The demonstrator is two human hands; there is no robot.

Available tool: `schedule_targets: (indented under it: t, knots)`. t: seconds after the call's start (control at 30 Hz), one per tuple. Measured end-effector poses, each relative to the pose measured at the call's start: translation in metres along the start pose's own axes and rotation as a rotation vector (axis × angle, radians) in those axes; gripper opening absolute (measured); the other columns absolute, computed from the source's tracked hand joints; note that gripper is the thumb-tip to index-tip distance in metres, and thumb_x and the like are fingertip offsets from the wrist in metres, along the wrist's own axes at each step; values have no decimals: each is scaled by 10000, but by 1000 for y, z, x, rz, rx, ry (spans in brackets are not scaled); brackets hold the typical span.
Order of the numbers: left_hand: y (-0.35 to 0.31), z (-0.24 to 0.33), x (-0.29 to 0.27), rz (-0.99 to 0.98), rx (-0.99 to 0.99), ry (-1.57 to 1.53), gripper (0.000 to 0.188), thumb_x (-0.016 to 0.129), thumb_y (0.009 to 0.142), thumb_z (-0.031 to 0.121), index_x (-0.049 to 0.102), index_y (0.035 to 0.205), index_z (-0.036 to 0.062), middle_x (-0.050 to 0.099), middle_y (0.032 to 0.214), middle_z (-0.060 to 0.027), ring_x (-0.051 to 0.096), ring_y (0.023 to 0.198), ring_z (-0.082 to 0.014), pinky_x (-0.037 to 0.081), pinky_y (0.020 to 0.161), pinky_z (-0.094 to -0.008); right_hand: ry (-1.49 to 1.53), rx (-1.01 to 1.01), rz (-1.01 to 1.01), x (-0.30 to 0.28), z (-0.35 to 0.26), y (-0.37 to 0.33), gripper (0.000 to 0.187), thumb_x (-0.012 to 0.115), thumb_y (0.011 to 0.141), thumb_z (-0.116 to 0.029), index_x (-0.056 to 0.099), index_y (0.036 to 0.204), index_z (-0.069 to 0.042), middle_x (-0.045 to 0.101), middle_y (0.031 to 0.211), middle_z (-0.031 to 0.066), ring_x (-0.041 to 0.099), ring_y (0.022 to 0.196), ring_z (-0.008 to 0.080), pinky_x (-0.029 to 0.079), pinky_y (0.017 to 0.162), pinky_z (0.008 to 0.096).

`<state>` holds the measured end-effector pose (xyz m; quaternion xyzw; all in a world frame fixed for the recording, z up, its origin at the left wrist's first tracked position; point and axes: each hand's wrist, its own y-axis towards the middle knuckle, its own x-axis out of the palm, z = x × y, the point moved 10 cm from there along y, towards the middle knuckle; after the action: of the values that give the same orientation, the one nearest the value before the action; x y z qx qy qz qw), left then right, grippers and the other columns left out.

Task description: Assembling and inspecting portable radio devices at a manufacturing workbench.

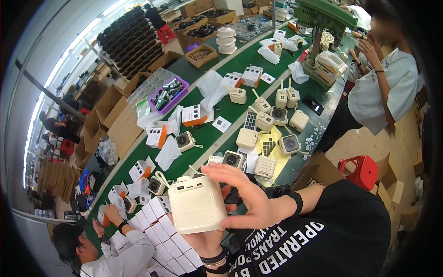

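- A cream gadget [196, 207] is held up in front of the person, above the near edge of the worktop [208, 138], its ribbed broad side and a narrow side with small slots in view.
- The left hand [208, 241] has hold of it from below; most of its fingers are hidden behind the gadget, so how tightly they are closed I cannot tell.
- The right hand [251, 198] is spread wide around the gadget's right edge, thumb at the lower corner and the other fingers near the top; it does not look clenched.
- As for progress, the held piece appears fully put together, its shell closed, yet it is outside any bag or box.
- More loose gadgets [279, 115] stand or lie bare beyond the right hand, some around a yellow sheet [282, 161]; these seem to be at a similar stage.
- Farther left, white-and-orange boxes [157, 136] stand among crumpled white bags [168, 154], with a few bare gadgets between them, so that part looks unfinished.
- White cartons [161, 235] sit packed together beside the left hand; they look closed, though their contents cannot be seen.
- A co-worker's hand [114, 213] is at another small box at far left.
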<state>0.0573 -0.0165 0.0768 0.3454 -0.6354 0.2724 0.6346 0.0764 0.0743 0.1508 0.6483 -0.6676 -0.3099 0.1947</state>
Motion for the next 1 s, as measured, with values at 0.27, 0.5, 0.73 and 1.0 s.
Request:
schedule_targets:
  t: [0.27,0.5,0.73,1.0]
  knots:
    - [11,-19,-15,200,-81,-173,604,335,888,508,248,1386,177,213,1439,-110,177,1317,-387,277,992,-605,542,648,20,9,88,-28,440,436,932,-178,300,1336,-70,434,1231,67,465,1062,112,479,718,219]
    - [18,-19,-30,333,-62,-28,565,328,894,484,303,1359,164,284,1408,-102,277,1284,-366,305,1002,-561,656,895,73,10,117,-48,405,419,944,-220,346,1315,-75,501,1150,28,504,883,62,440,644,185]
    - [18,-15,-45,415,-82,50,640,334,875,553,299,1355,131,366,1349,-132,412,1189,-381,385,955,-529,690,925,108,7,126,-53,499,513,903,-257,341,1295,0,513,1086,76,501,910,106,450,693,237]
    - [10,0,-56,445,-186,824,756,271,839,653,258,1373,119,376,1324,-174,412,1189,-368,438,873,-551,137,704,-366,0,113,-40,922,764,670,-285,229,1360,12,338,1285,163,406,1154,231,423,901,328]
